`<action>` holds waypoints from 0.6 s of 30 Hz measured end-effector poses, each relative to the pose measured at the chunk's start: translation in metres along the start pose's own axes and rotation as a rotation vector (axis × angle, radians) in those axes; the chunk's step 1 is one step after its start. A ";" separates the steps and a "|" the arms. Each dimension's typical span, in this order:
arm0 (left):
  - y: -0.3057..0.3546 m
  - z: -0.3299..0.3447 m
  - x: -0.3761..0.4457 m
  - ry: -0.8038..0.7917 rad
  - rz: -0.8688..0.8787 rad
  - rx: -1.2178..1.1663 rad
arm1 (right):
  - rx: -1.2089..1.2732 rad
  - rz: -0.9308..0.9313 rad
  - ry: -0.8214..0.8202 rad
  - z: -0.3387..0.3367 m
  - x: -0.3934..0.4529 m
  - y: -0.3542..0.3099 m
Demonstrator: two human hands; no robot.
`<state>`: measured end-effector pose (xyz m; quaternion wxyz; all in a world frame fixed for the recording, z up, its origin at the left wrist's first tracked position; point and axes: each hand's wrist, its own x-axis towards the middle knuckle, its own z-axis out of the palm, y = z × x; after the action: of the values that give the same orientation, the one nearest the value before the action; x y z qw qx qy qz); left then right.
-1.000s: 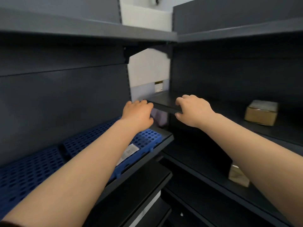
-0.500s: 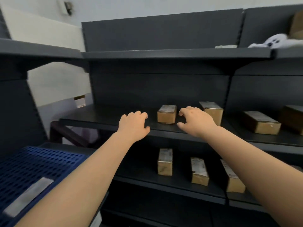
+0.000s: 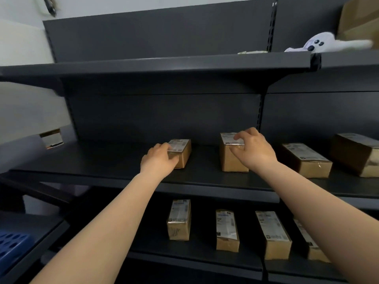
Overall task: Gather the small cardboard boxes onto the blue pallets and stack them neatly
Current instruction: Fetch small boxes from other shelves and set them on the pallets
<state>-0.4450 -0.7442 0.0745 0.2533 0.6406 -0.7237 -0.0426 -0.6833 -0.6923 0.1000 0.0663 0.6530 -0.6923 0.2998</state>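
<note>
Two small cardboard boxes with white labels stand on the middle dark shelf [image 3: 102,160]. My left hand [image 3: 159,160] grips the left box [image 3: 183,154], fingers on its label and thumb on its front face. My right hand [image 3: 255,150] grips the second box [image 3: 229,160] from its top right, fingers over the label. Both boxes still stand on the shelf. A corner of a blue pallet [image 3: 12,247] shows at the lower left on a side shelf.
Two more boxes [image 3: 305,158] [image 3: 356,154] sit further right on the same shelf. Several boxes line the lower shelf [image 3: 179,220] [image 3: 227,230] [image 3: 272,234]. On the top shelf lie a white plush toy [image 3: 320,45] and a large carton [image 3: 359,19].
The view has swung right, away from the blue pallets to the box shelves. Both hands reached forward and closed on the two nearest boxes on the middle shelf.
</note>
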 end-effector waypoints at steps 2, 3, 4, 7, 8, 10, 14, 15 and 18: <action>0.001 0.010 0.015 0.023 -0.046 -0.039 | 0.019 0.021 0.013 0.006 0.010 0.010; 0.001 0.015 0.022 0.042 -0.064 -0.064 | 0.043 0.039 0.015 0.009 0.015 0.014; 0.001 0.021 0.029 0.057 -0.087 -0.103 | 0.079 0.066 0.014 0.013 0.021 0.018; 0.000 0.034 0.051 0.044 -0.221 -0.351 | 0.234 0.201 -0.002 0.024 0.037 0.027; -0.001 0.038 0.060 0.035 -0.271 -0.443 | 0.316 0.266 -0.009 0.027 0.042 0.029; -0.005 0.044 0.077 0.015 -0.329 -0.561 | 0.529 0.423 -0.031 0.035 0.050 0.032; -0.006 0.057 0.102 -0.094 -0.334 -0.734 | 0.870 0.633 -0.099 0.051 0.059 0.033; -0.005 0.060 0.105 -0.125 -0.331 -0.770 | 0.898 0.647 -0.108 0.055 0.061 0.032; -0.002 0.068 0.114 -0.228 -0.321 -0.878 | 0.932 0.662 -0.100 0.067 0.068 0.029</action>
<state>-0.4779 -0.8703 0.0502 0.4089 0.5681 -0.5524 -0.4527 -0.6997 -0.7858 0.0693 -0.3589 0.3751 -0.6567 0.5470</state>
